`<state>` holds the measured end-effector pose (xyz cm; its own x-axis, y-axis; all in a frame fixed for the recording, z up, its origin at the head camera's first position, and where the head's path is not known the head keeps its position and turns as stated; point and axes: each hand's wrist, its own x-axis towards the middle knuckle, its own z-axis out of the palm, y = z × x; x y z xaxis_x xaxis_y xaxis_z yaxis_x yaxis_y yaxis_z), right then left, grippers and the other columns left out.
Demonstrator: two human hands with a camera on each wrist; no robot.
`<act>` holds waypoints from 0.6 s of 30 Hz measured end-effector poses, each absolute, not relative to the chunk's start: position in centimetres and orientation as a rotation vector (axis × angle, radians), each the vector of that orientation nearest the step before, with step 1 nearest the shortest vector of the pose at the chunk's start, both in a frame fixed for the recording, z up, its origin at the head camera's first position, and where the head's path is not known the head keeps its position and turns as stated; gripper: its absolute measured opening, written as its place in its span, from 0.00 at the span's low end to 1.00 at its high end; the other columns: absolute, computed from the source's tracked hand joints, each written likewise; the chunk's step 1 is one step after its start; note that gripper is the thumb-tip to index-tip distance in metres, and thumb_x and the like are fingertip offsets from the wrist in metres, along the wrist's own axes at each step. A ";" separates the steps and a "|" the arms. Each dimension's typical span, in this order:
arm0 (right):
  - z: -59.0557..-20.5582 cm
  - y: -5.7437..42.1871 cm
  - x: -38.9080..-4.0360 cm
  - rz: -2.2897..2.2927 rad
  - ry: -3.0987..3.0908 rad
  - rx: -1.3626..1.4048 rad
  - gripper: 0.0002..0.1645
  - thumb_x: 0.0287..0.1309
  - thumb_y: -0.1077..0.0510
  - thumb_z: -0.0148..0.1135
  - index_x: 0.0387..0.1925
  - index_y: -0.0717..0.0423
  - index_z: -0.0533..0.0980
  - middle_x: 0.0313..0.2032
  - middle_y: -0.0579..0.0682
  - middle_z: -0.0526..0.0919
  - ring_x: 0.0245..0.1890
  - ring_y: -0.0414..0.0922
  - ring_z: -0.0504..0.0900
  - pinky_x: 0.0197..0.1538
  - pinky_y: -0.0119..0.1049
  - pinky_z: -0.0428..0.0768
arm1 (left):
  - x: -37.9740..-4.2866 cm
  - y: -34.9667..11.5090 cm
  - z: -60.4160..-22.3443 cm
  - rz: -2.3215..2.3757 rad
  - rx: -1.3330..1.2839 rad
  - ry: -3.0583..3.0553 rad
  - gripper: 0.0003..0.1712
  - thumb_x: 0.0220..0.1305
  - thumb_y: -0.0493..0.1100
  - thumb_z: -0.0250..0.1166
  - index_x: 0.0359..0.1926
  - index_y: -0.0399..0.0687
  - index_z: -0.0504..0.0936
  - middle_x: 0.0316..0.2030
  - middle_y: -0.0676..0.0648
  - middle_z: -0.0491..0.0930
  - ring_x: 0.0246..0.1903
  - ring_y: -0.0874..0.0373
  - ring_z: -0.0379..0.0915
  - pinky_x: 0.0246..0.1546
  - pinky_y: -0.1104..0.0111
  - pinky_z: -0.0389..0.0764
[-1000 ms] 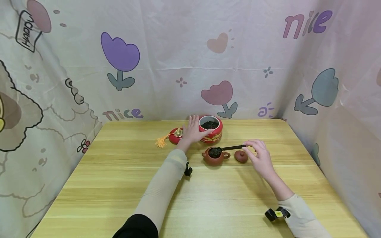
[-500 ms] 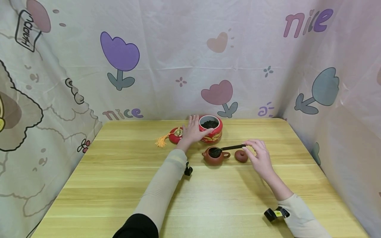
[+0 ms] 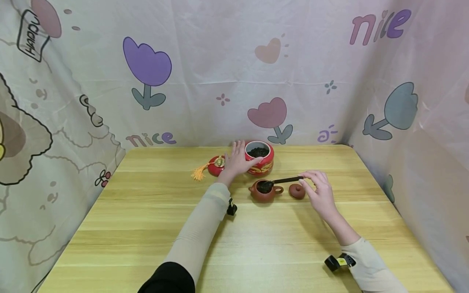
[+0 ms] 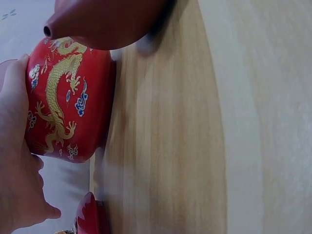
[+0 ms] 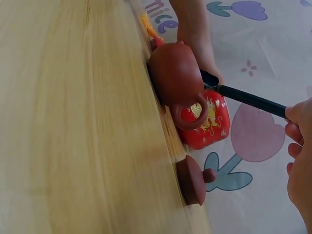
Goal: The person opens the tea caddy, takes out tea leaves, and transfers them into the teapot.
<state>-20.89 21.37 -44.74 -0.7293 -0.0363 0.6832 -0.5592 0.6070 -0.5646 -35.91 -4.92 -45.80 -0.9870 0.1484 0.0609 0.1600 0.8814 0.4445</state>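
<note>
My left hand (image 3: 237,163) rests against the side of a red jar (image 3: 265,167) with gold dragons. Its fingers are spread and straight, the thumb lying across the jar's front near the rim. Dark tea leaves (image 3: 258,152) fill part of the jar. Between thumb and fingertips, my right hand (image 3: 321,196) pinches the black handle of a tea scoop (image 3: 287,180). The scoop's head reaches into the mouth of a small brown clay teapot (image 3: 264,198), where dark leaves show. In the right wrist view the scoop's hollow head (image 5: 209,79) is at the teapot's opening.
The teapot's lid (image 3: 296,191) lies right of its handle, below the scoop. Left of my left hand sits the red jar lid (image 3: 214,169) with an orange tassel (image 3: 199,173). A wooden table (image 3: 256,252) carries everything, and a printed curtain (image 3: 205,49) hangs behind.
The heap of leaves on the scoop's head has dropped lower into the teapot, and the head shows more. Both hands have stayed nearly in place.
</note>
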 end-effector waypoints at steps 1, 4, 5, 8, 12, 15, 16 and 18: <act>-44.8 21.4 -20.9 1.068 -2.199 0.459 0.11 0.52 0.71 0.67 0.39 0.64 0.82 0.42 0.59 0.82 0.48 0.31 0.67 0.45 0.21 0.64 | -36.0 -4.9 -45.8 -0.720 -0.249 -3.026 0.69 0.47 0.88 0.45 0.78 0.53 0.38 0.79 0.48 0.38 0.78 0.48 0.30 0.72 0.37 0.43; -44.9 21.5 -21.0 1.082 -2.208 0.428 0.09 0.52 0.70 0.68 0.38 0.64 0.82 0.42 0.59 0.82 0.47 0.29 0.67 0.44 0.24 0.65 | -36.0 -4.9 -45.8 -0.721 -0.251 -3.024 0.68 0.47 0.88 0.45 0.78 0.53 0.38 0.79 0.48 0.39 0.78 0.48 0.30 0.72 0.37 0.44; -44.9 21.5 -21.0 1.087 -2.209 0.416 0.09 0.52 0.70 0.68 0.37 0.64 0.82 0.41 0.59 0.82 0.47 0.29 0.67 0.43 0.24 0.65 | -36.0 -4.9 -45.8 -0.722 -0.249 -3.026 0.68 0.47 0.88 0.45 0.78 0.53 0.38 0.79 0.48 0.39 0.78 0.48 0.30 0.72 0.37 0.43; -44.9 21.6 -21.1 1.102 -2.204 0.391 0.08 0.52 0.69 0.69 0.36 0.64 0.82 0.40 0.58 0.82 0.46 0.27 0.67 0.42 0.26 0.65 | -35.9 -4.9 -45.7 -0.714 -0.248 -3.018 0.68 0.48 0.88 0.45 0.78 0.52 0.39 0.79 0.48 0.40 0.78 0.48 0.31 0.72 0.37 0.43; -45.0 21.7 -21.2 1.120 -2.184 0.392 0.06 0.50 0.69 0.69 0.33 0.64 0.82 0.38 0.58 0.83 0.45 0.27 0.67 0.41 0.28 0.65 | -35.9 -4.8 -45.8 -0.705 -0.244 -3.010 0.68 0.48 0.87 0.45 0.78 0.51 0.40 0.79 0.47 0.41 0.78 0.48 0.32 0.72 0.37 0.44; -45.0 21.7 -21.2 1.123 -2.173 0.406 0.07 0.49 0.70 0.70 0.33 0.64 0.82 0.38 0.58 0.83 0.45 0.27 0.67 0.41 0.29 0.65 | -36.0 -4.8 -45.9 -0.706 -0.244 -3.002 0.68 0.49 0.87 0.45 0.78 0.51 0.40 0.79 0.47 0.41 0.78 0.48 0.33 0.72 0.37 0.45; -45.0 21.7 -21.2 1.121 -2.167 0.415 0.08 0.49 0.71 0.69 0.34 0.64 0.82 0.38 0.58 0.83 0.45 0.27 0.67 0.41 0.28 0.65 | -36.0 -4.8 -45.9 -0.706 -0.244 -3.004 0.68 0.49 0.87 0.45 0.78 0.51 0.40 0.79 0.47 0.41 0.78 0.48 0.32 0.72 0.37 0.45; -45.0 21.7 -21.2 1.112 -2.156 0.436 0.10 0.49 0.71 0.69 0.36 0.64 0.82 0.39 0.58 0.83 0.45 0.28 0.67 0.42 0.25 0.65 | -36.1 -4.8 -46.0 -0.712 -0.243 -3.019 0.68 0.48 0.87 0.45 0.78 0.52 0.39 0.79 0.48 0.39 0.78 0.48 0.31 0.72 0.37 0.44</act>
